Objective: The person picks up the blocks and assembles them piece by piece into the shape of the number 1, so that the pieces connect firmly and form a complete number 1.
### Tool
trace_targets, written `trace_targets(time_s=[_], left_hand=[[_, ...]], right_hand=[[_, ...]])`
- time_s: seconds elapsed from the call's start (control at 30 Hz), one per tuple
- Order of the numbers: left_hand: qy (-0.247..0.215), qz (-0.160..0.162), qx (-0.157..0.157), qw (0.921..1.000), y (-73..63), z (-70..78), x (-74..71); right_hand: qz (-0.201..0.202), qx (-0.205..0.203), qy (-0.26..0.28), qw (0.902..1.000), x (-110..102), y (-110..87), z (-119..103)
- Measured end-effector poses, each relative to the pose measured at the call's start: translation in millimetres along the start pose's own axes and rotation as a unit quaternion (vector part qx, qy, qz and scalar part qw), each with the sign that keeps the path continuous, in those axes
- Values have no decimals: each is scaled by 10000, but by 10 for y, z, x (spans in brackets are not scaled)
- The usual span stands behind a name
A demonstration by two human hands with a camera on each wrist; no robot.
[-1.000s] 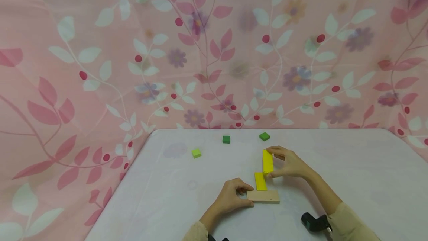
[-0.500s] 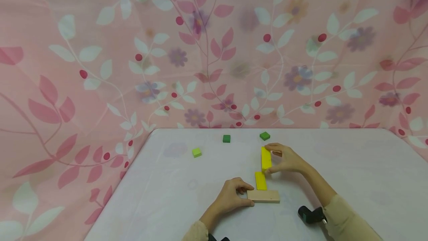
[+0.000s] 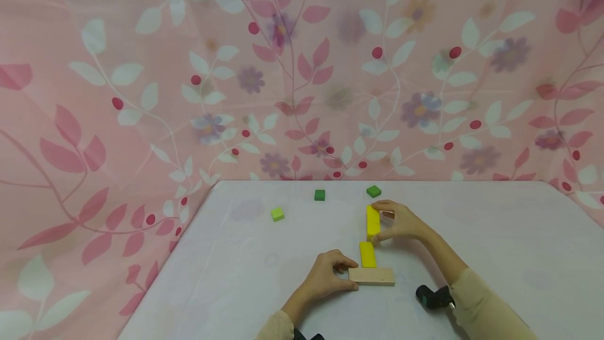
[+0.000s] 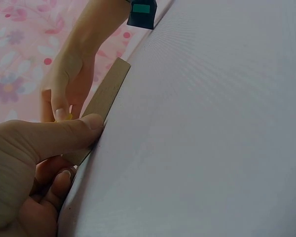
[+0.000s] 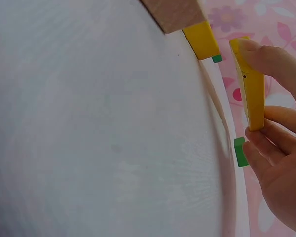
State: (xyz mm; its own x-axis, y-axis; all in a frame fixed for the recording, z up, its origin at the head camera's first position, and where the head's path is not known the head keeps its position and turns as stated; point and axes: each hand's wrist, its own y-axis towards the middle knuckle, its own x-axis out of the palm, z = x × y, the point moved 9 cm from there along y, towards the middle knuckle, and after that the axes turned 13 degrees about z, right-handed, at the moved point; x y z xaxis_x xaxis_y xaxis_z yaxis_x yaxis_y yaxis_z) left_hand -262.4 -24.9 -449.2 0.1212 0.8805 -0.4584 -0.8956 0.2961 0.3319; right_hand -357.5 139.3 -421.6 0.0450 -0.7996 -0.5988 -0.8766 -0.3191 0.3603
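My left hand (image 3: 327, 277) pinches the left end of a plain wooden block (image 3: 371, 276) lying crosswise on the table, thumb on the near side and fingers on the far side. A flat yellow block (image 3: 367, 254) lies just behind it, pointing away from me. My right hand (image 3: 401, 223) holds a second yellow block (image 3: 373, 222) lengthwise by its two ends, beyond the flat one. In the right wrist view this held yellow block (image 5: 252, 86) sits between thumb and fingertips, raised off the table.
Toward the back of the white table (image 3: 226, 277) lie a light green block (image 3: 277, 214), a dark green block (image 3: 320, 195) and another green block (image 3: 374, 191). A black wrist device (image 3: 434, 297) sits by the right sleeve. Floral cloth (image 3: 302, 77) hangs behind the table.
My right hand has moved slightly left and away from me with the yellow block, almost in line with the flat one. The left hand and the wooden block stay put.
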Motion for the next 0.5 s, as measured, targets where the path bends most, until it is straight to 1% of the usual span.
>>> trace_targets(time_s=[0.33,0.5], left_hand=[[22,-9,28,10000,12,17,-3],[-26,-23,0,10000,7,5,7]], right_hand=[[-86,25,-130,9999,27,78,32],[-158,70,-35,9998,56,98,52]])
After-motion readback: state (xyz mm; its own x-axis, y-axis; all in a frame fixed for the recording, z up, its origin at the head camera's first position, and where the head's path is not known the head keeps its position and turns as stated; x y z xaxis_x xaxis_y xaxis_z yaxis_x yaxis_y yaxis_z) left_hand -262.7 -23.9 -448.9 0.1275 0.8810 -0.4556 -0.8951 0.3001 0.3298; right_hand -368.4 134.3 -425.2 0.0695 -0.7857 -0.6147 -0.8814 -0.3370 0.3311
